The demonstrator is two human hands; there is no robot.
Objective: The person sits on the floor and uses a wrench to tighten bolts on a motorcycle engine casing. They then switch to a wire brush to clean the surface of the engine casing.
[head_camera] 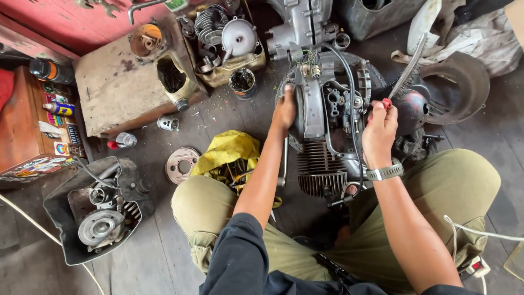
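Greasy metal under the flat, unclenched left hand (284, 112) could let the engine (322, 125) shift while the right hand (379, 134), clenched on a red-handled wire brush (406, 68), scrubs beside the black cable (349, 104).

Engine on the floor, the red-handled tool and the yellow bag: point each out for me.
Engine (322, 164), head view, on the finned cylinder.
Red-handled tool (387, 102), head view, on the red tip above the right hand (379, 134).
Yellow bag (228, 147), head view, on its crumpled top.
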